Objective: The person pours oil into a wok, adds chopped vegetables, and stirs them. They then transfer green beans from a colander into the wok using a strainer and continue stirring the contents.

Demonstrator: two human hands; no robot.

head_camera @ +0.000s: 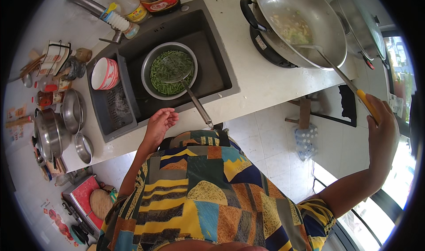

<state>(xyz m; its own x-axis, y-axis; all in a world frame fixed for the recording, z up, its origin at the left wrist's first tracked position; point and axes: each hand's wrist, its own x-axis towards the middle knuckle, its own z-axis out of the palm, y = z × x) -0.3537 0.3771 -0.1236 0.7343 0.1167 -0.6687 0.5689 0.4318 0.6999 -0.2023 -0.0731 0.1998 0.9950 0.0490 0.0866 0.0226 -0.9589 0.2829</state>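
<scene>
My right hand [385,121] is closed around the yellow handle of a metal spatula [343,76], whose head rests inside a large steel wok [327,28]. Chopped food in some liquid [294,27] lies at the bottom of the wok. Beside the sink's front edge, my left hand [161,125] is held with its fingers loosely curled and nothing in it. In the sink [212,45] stands a steel bowl [145,68] of cut green beans [166,86], with a wire skimmer [196,101] lying on the beans, its handle pointing towards me.
The wok sits on a black cooker [259,48]. Patterned bowls [105,73] stand in the sink's side basket [114,128]. Bottles [131,10] are behind the sink. Steel pots [51,134] stand at the left, and a lidded steamer pot [360,25] at the far right.
</scene>
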